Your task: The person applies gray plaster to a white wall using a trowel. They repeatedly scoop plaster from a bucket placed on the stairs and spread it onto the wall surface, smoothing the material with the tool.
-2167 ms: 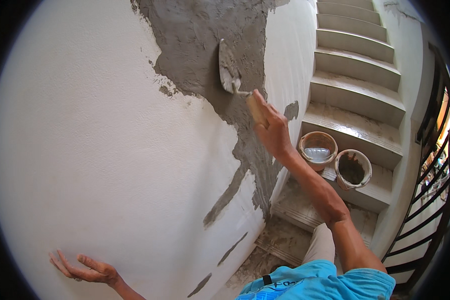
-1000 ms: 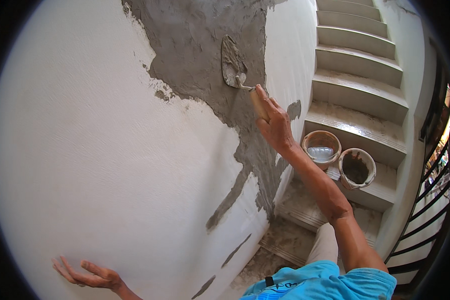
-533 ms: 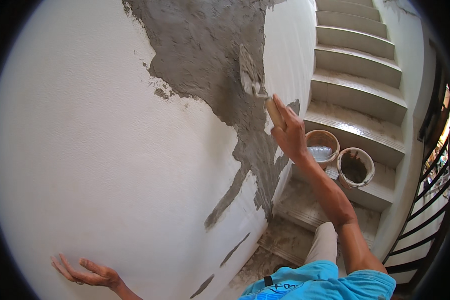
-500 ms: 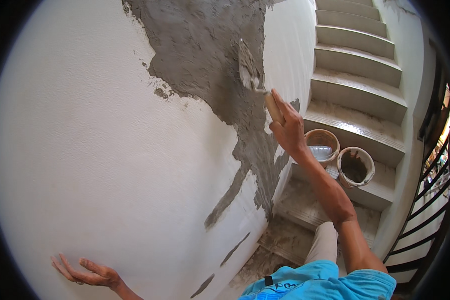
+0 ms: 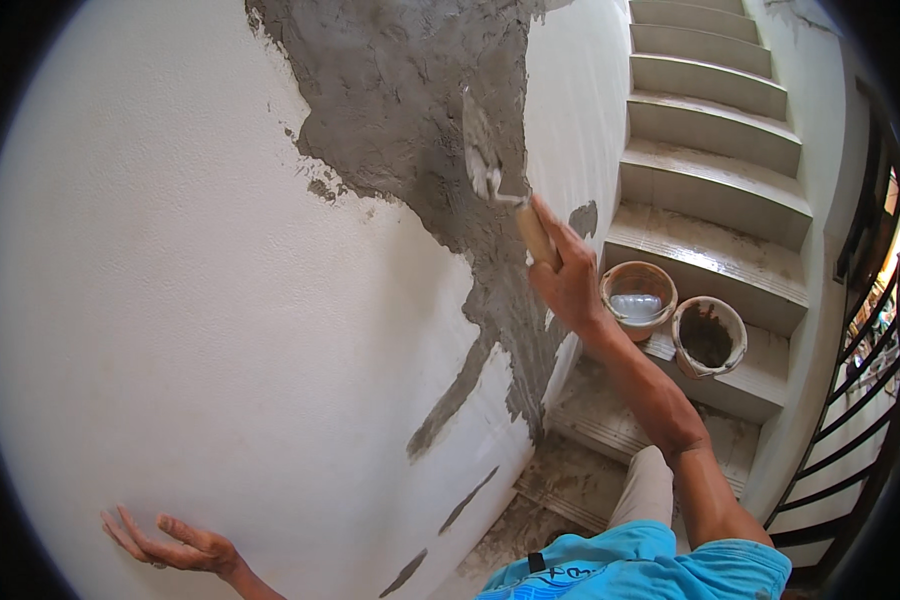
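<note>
My right hand [image 5: 570,283] is closed round the wooden handle of a trowel [image 5: 482,160]. The trowel's pointed metal blade, smeared with mortar, lies over a patch of wet grey mortar [image 5: 400,110] on the white wall [image 5: 220,330]. Whether the blade presses on the mortar or hovers just off it, I cannot tell. At the lower left, my left hand [image 5: 175,545] is empty, its fingers spread and slightly curled by the wall. The mortar patch runs from the top downward and narrows into streaks near the stairs.
On a step to the right stand two buckets: one bucket [image 5: 660,318] holds a clear plastic bottle [image 5: 636,307], the other bucket [image 5: 735,325] has dark mortar inside. Concrete stairs [image 5: 710,180] climb away beyond them. A black metal railing [image 5: 830,433] borders the far right.
My right hand and the trowel have shifted slightly left and down over the mortar patch. My left hand has stayed in place.
</note>
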